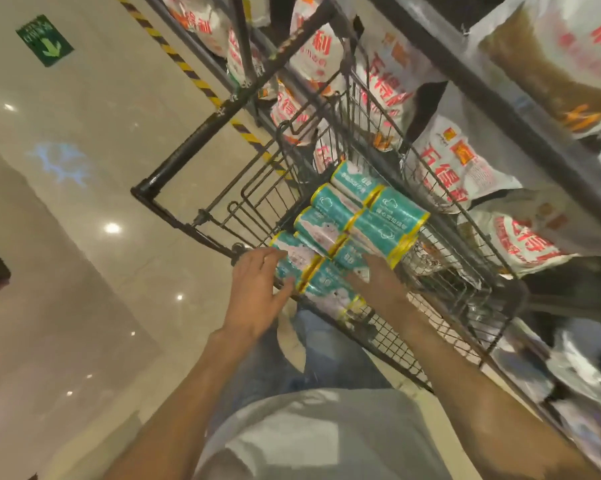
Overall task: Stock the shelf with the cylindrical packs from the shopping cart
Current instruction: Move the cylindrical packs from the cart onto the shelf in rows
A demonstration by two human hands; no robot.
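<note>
Left hand [257,289] fingers spread wide over teal cylindrical packs [354,220] in wire shopping cart [441,327]; right hand [383,280] fingers straight, touching packs beside left fingertips

The fingertips of the right hand [378,271] are being hidden behind the teal packs [361,220], so its grip is not being shown clearly. The lower packs are being covered by those stacked above. The bags [458,168] on the shelf [499,109] are being cut off at the top and right edges, and those at lower right are being blurred beyond recognition.
</note>
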